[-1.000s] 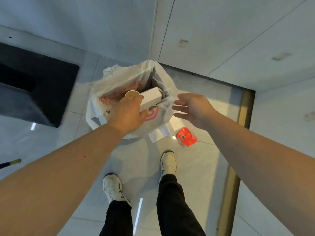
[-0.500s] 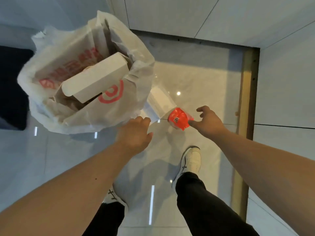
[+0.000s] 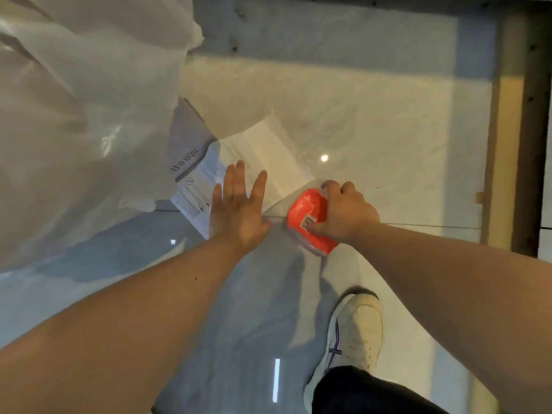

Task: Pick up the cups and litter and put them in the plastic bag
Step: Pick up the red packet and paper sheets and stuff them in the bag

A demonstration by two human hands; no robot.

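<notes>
The white plastic bag (image 3: 83,124) fills the upper left, seen very close, and its opening is out of sight. White printed paper sheets (image 3: 263,156) lie on the floor beside it. My left hand (image 3: 237,209) is spread flat, fingers apart, over the near edge of the papers. An orange plastic packet (image 3: 304,216) with a barcode label lies on the floor just right of them. My right hand (image 3: 343,213) is curled around the packet, thumb under the label and fingers over its far side.
The floor is glossy pale tile (image 3: 373,115) with light reflections. A brown door threshold strip (image 3: 507,130) runs along the right. My white shoe (image 3: 355,333) and dark trouser leg stand at the bottom right.
The view has dropped much closer to the floor. My right hand reached the orange packet and closed around it. My left hand moved forward onto the papers and spread flat.
</notes>
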